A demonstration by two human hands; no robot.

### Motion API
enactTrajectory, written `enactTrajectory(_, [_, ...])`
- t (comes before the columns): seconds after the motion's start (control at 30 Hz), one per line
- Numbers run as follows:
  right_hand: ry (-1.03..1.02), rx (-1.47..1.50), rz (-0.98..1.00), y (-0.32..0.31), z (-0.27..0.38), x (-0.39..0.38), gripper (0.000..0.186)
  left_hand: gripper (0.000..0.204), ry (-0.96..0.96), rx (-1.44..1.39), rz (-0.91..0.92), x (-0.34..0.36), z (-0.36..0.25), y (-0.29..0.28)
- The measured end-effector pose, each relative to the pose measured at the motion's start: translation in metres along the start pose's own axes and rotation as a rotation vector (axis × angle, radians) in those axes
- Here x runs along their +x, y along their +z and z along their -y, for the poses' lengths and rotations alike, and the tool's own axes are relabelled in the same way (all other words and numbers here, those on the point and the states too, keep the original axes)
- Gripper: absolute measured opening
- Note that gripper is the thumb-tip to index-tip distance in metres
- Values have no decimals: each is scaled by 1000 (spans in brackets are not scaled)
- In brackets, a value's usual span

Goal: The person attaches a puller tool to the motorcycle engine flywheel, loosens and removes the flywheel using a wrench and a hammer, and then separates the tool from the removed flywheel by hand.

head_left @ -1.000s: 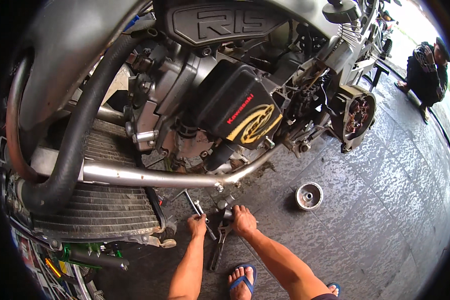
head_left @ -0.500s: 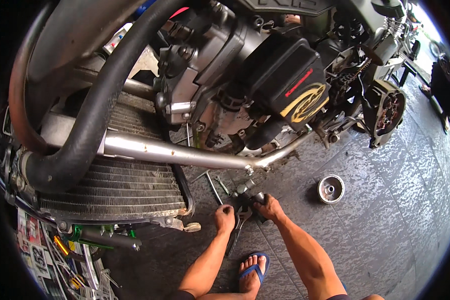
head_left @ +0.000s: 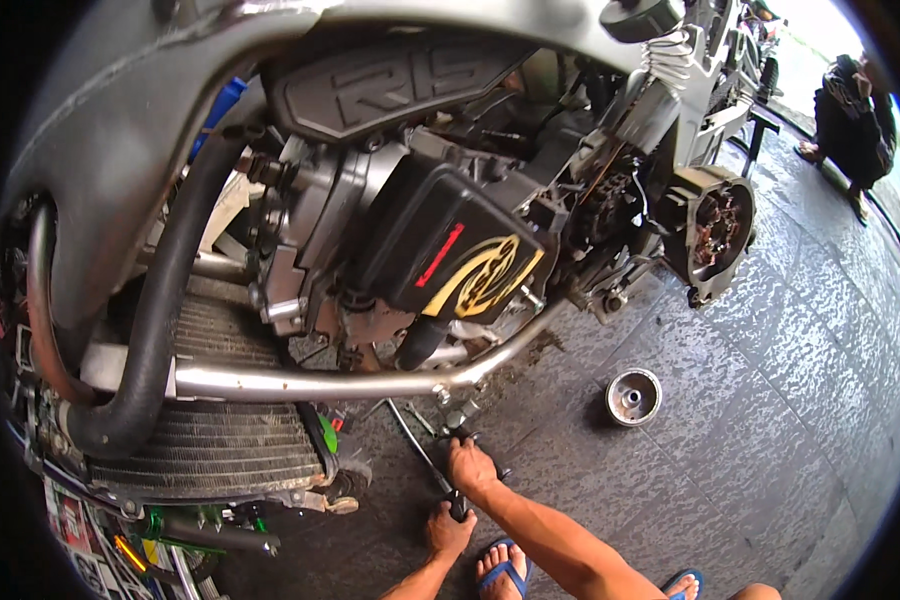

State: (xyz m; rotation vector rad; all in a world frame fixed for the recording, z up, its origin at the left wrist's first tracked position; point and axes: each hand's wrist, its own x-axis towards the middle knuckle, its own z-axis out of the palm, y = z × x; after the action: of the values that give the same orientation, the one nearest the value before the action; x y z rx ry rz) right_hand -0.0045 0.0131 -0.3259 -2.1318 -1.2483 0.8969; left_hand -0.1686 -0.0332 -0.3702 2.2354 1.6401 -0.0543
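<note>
My left hand (head_left: 450, 532) is low in the middle, its fingers curled round a dark tool (head_left: 458, 506) whose kind I cannot make out. Just above and slightly right, my right hand (head_left: 472, 466) closes over dark, partly hidden tools on the floor; what it grips is covered by the fingers. A slim metal rod-shaped wrench (head_left: 416, 444) runs from near the left hand up toward the motorcycle frame. Beyond the right hand lies a metal cylindrical piece (head_left: 461, 413), with a small spanner (head_left: 419, 419) beside it.
A motorcycle engine with a black cover (head_left: 448, 240) fills the upper part, above a bare frame tube (head_left: 310, 385). A radiator (head_left: 220, 450) stands left. On the tiled floor sits a round metal rotor (head_left: 633, 397). An open casing (head_left: 720, 235) hangs right; a person (head_left: 850, 125) is farther off.
My view has shifted right and up. The right hand has moved left over the tools, closer to the left hand. My left hand has come away from the rod's end onto the dark tool.
</note>
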Motion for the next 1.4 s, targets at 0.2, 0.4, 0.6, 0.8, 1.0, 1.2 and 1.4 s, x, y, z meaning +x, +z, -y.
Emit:
enactTrajectory(0.2, [-82, 664, -764, -105, 25, -34, 11, 53, -289, -255, -192, 29, -20, -9])
enactTrajectory(0.4, [-618, 235, -1284, -272, 63, -51, 49, 40, -186, -399, -305, 46, -22, -18])
enactTrajectory(0.6, [-668, -25, -1134, -309, 70, -30, 29, 39, -127, -392, -356, 41, -8, -14])
enactTrajectory(0.8, [-711, -241, -1092, -318, 70, -30, 24, 37, -272, -407, -290, 38, 1, -14])
enactTrajectory(1.0, [-784, -239, -1045, -318, 76, -40, 21, 26, -26, -447, -402, 37, -4, -22])
enactTrajectory(1.2, [-849, -286, -702, -323, 18, -106, 19, 28, 117, -651, 19, -2, -121, -96])
enactTrajectory(1.4, [-539, 69, -435, -280, -40, -178, 22, 30, 247, -1657, 734, -28, -205, -134])
